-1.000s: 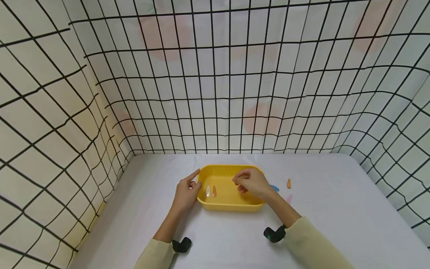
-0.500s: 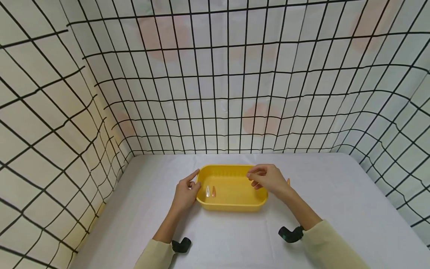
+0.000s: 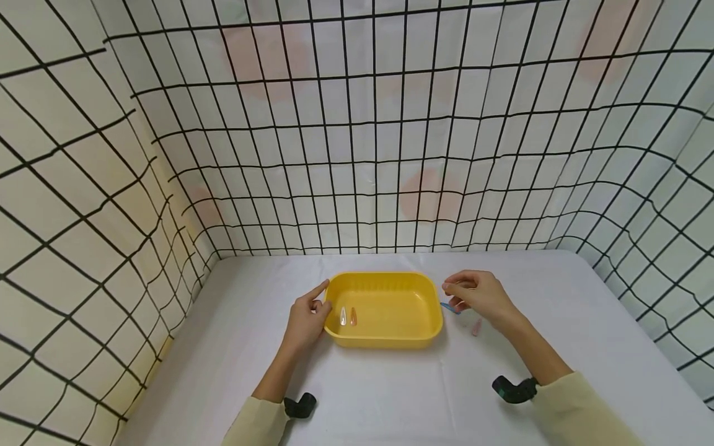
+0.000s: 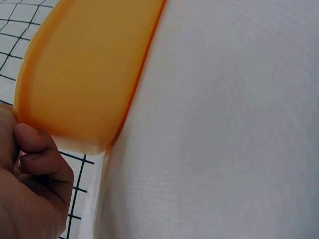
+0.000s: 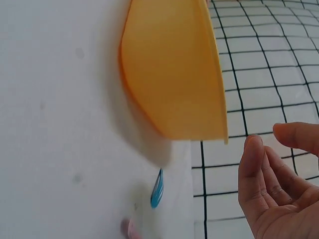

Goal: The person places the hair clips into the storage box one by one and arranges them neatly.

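Observation:
A yellow plastic tray (image 3: 385, 342) stands on the white table. At its left end my left hand (image 3: 305, 321) holds the rim, with other fingers curled against the outer wall. In the tray's left part lie a white snap hair clip (image 3: 343, 316) and an orange snap hair clip (image 3: 353, 316), side by side. My right hand (image 3: 481, 297) hovers just right of the tray. The right wrist view shows its thumb and forefinger apart, nothing between them. Below it a blue hair clip (image 5: 157, 189) and a pink hair clip (image 5: 132, 229) lie on the table.
White cloth (image 3: 390, 396) covers the table. Behind and at both sides rises a white curtain with a black grid (image 3: 357, 155). A black wrist camera (image 3: 300, 406) sits on the left wrist, another camera (image 3: 514, 390) on the right.
My right hand has moved right, from above the tray to beyond its right end. The orange clip on the table is now hidden by that hand. My left hand stays at the tray.

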`<state>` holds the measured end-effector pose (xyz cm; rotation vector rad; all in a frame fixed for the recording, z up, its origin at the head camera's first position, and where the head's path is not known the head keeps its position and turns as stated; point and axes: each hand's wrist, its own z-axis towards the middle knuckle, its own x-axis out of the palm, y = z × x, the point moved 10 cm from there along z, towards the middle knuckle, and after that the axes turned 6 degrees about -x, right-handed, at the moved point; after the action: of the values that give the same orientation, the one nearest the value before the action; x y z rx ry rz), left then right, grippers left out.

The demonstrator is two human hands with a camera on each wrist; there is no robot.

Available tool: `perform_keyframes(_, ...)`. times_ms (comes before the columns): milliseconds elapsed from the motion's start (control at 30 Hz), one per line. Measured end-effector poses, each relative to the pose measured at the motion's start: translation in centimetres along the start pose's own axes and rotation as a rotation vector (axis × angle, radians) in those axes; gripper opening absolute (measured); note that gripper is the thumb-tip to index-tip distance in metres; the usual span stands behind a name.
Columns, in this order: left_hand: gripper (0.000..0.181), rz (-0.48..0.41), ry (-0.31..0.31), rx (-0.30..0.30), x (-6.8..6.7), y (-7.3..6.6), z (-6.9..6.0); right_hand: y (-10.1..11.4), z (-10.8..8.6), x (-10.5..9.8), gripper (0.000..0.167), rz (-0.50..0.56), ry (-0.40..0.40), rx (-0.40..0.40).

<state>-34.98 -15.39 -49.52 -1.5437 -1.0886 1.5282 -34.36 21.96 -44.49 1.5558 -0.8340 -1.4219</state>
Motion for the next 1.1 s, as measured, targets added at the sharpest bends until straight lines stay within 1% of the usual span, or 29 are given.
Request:
perform_keyframes(100,0.054,-0.001,-0.004,-0.003,-0.1,0.0,0.0,-1.0,-0.1,-1.0,0.039,-0.001,-0.014,0.015)
perform_keyframes(267,0.054,0.003,-0.009,0.004,-0.3,0.0,0.0,-2.7,-0.2,-2.5,0.042,-0.044,-0.045,0.038)
perform_keyframes(400,0.054,0.004,-0.005,0.004,-0.3,0.0,0.0,-4.1,-0.3,-3.4,0.044,-0.056,-0.064,0.075)
perform_keyframes(567,0.054,0.001,-0.005,0.017,-0.3,-0.2,0.0,-5.4,-0.2,-4.0,0.045,-0.073,-0.071,0.098)
perform_keyframes(733,0.054,-0.003,0.007,0.017,-0.2,0.0,0.1,-6.8,-0.3,-4.6,0.044,-0.101,-0.082,0.108)
perform_keyframes(867,0.054,0.001,0.009,0.018,-0.1,0.1,0.0,-8.0,-0.3,-4.8,0.044,-0.103,-0.091,0.125)
perform_keyframes(1100,0.054,-0.005,0.011,0.023,0.0,0.0,0.1,-9.3,0.1,-5.0,0.040,-0.153,-0.109,0.165)
